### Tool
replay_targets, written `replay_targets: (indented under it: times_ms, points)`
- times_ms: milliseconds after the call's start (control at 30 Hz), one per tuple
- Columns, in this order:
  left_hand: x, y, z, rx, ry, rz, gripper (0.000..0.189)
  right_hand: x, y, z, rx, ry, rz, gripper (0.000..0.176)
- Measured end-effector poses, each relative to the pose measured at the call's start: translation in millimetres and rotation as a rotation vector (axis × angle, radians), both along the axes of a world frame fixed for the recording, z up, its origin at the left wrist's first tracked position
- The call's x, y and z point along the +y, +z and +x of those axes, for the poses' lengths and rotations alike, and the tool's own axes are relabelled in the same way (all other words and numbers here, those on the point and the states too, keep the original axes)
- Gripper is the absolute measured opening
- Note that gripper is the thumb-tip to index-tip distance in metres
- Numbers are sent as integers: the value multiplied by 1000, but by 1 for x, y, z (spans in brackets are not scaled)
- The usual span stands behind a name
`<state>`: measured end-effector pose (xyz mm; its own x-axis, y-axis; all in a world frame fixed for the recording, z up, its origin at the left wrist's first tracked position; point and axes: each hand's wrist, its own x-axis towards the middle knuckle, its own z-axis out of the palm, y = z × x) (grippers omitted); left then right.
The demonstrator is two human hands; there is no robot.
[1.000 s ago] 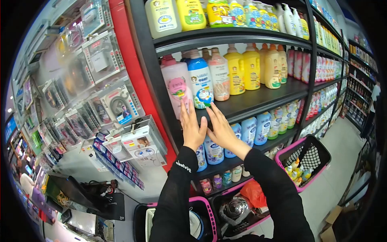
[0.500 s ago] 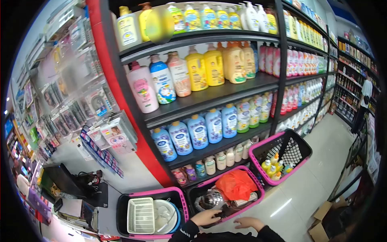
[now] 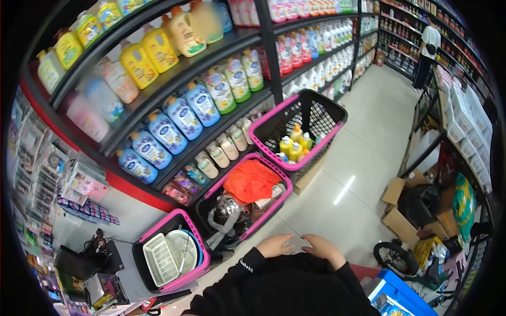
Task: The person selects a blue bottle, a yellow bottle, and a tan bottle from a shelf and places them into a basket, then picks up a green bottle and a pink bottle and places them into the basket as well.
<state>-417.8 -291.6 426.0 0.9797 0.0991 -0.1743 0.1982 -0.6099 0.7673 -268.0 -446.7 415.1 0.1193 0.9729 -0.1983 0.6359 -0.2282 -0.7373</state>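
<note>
My left hand [image 3: 274, 246] is held in front of my body, its fingers apart and nothing in it. My right hand [image 3: 323, 249] faces it a short way off, also open, with bent fingers and no object. Both are over the tiled floor. Nearest to my left hand stands a black basket with a pink rim [image 3: 268, 209], apart from the hand. In it lie a red plastic bag [image 3: 251, 180], a shiny metal item [image 3: 227, 207] and other things I cannot make out.
Another basket [image 3: 319, 152] holds several yellow bottles [image 3: 296, 147]; a third [image 3: 201, 236] holds a white plastic rack [image 3: 160, 259] and bowl. Bottle shelves [image 3: 232, 45] line the left. Cardboard boxes [image 3: 399, 206], a wheel [image 3: 392, 258] and a blue box [image 3: 403, 293] stand right. A person [image 3: 430, 39] stands far off.
My view has turned to the right. My left hand has come away from the rim of the middle basket, and both hands are now closer together in front of me.
</note>
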Motion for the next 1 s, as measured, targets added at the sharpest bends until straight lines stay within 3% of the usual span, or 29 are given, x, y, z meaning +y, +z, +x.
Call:
replay_targets:
  times_ms: [167, 233, 433, 567, 1000]
  points:
    - [-3, 17, 30, 119, -142, -28, 49, -40, -1, 8, 106, -86, -20, 44]
    - [-2, 15, 41, 137, -248, 14, 52, -52, -3, 13, 108, -117, -137, 43]
    - [7, 1, 74, 179, -275, -53, 53, -54, -18, 31, 21, -174, -161, 44]
    - [28, -3, 95, 199, -271, -69, 54, -21, -10, 55, 54, -155, -302, 46]
    - [139, -29, 163, 212, -63, -43, 43, 121, -6, 148, 94, 40, -274, 45]
